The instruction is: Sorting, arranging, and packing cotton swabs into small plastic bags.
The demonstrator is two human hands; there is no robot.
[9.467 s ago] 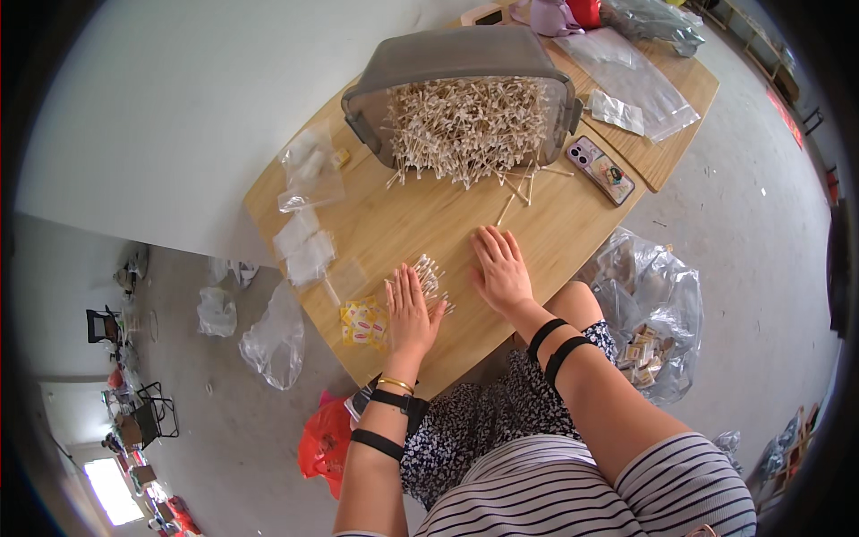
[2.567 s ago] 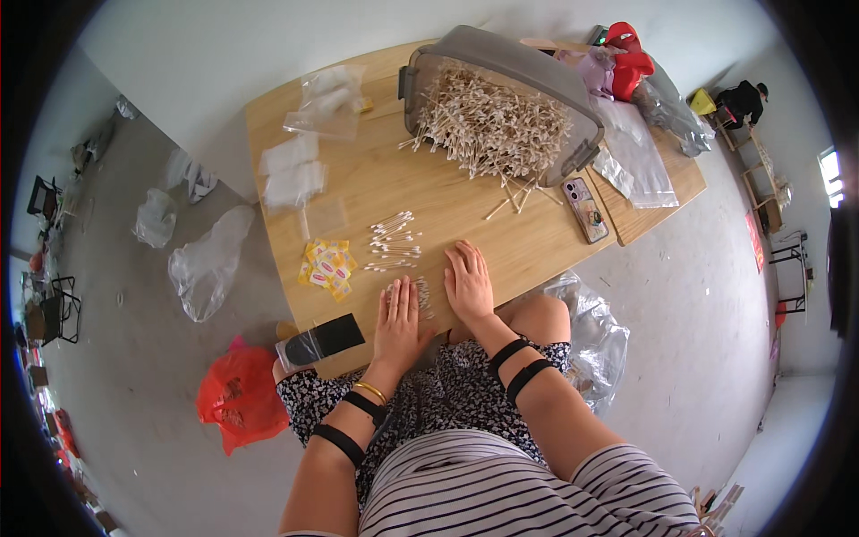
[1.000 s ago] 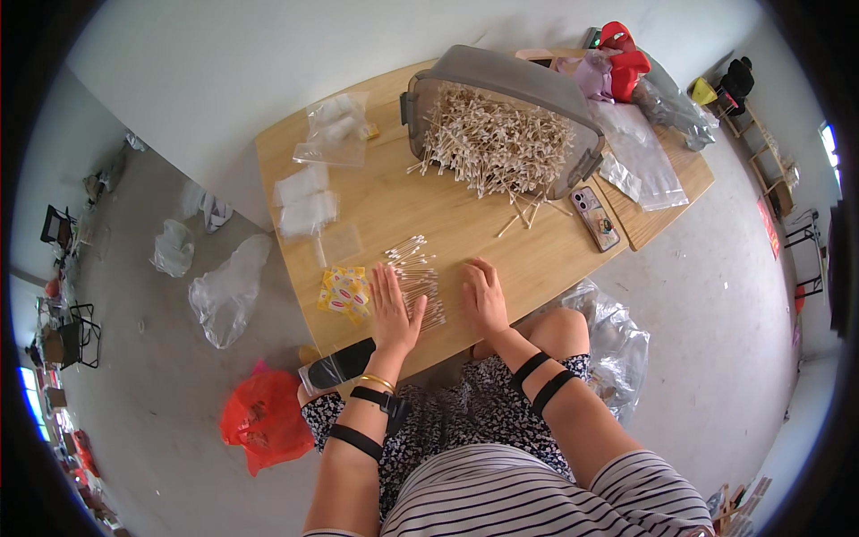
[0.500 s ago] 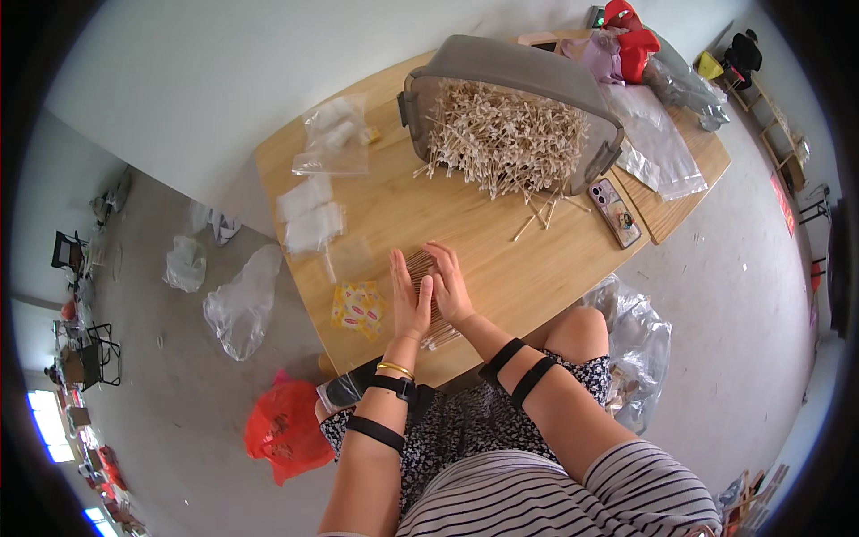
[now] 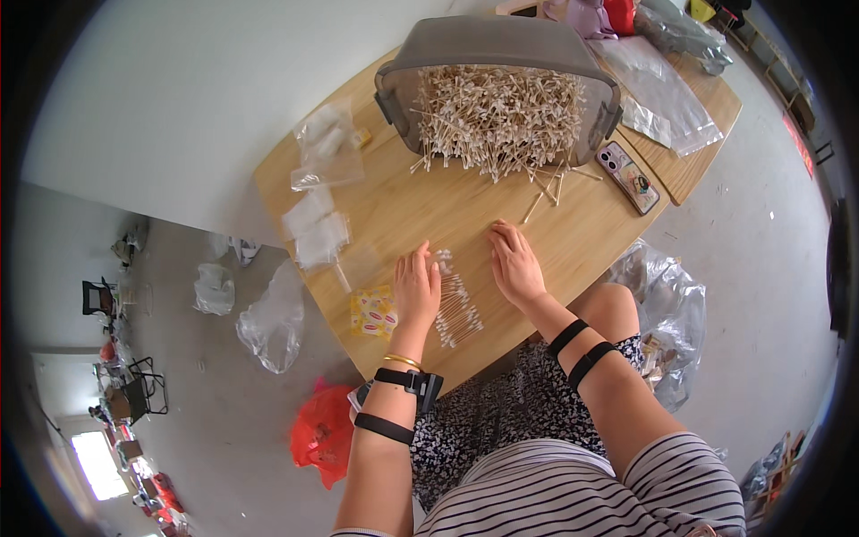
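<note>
A row of cotton swabs with wooden sticks lies side by side on the table between my two hands. My left hand rests at the left end of the row, fingers stretched out, with nothing seen in it. To the right, apart from the row, my right hand lies on the wood with its fingers extended and holds nothing that shows. A big heap of swabs spills from a grey plastic bin tipped on its side at the back. A few loose swabs lie before the heap.
Left of my left hand are yellow-and-white printed packets, and beyond them clear small bags and a larger bag. A phone lies at the right edge of the wooden table. A red bag sits on the floor.
My hands were pressed around the swabs; now they have come apart, the right one moving right and away. The swabs lie uncovered in a row. The view has shifted slightly.
</note>
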